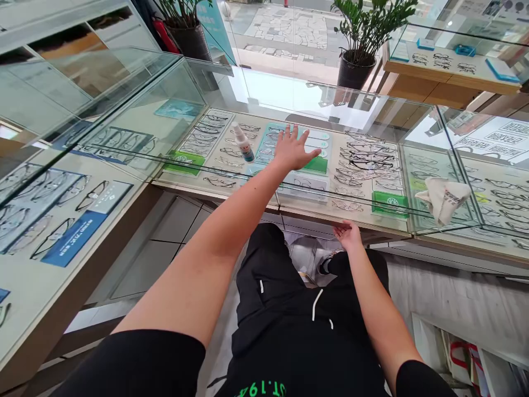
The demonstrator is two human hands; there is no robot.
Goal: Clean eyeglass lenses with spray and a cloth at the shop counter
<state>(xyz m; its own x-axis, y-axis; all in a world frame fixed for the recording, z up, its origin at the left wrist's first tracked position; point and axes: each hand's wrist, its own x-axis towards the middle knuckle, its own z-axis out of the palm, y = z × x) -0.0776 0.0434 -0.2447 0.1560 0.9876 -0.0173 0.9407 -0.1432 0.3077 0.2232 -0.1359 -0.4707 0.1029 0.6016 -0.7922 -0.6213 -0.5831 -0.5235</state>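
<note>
My left hand (294, 148) stretches out over the glass top of a display counter (289, 207), fingers spread and flat, holding nothing. A small white spray bottle (243, 142) with a blue label stands on the glass just left of that hand. My right hand (347, 234) rests at the counter's near edge, fingers loosely open and empty. A crumpled white cloth (443, 197) lies on the glass to the right. Rows of eyeglass frames (363, 162) lie inside the case under the glass.
A second glass case (53, 220) with glasses runs along the left. Two potted plants (359, 38) stand behind the counter by a window. A wooden display shelf (450, 71) is at the upper right. Bags (463, 353) sit on the floor at lower right.
</note>
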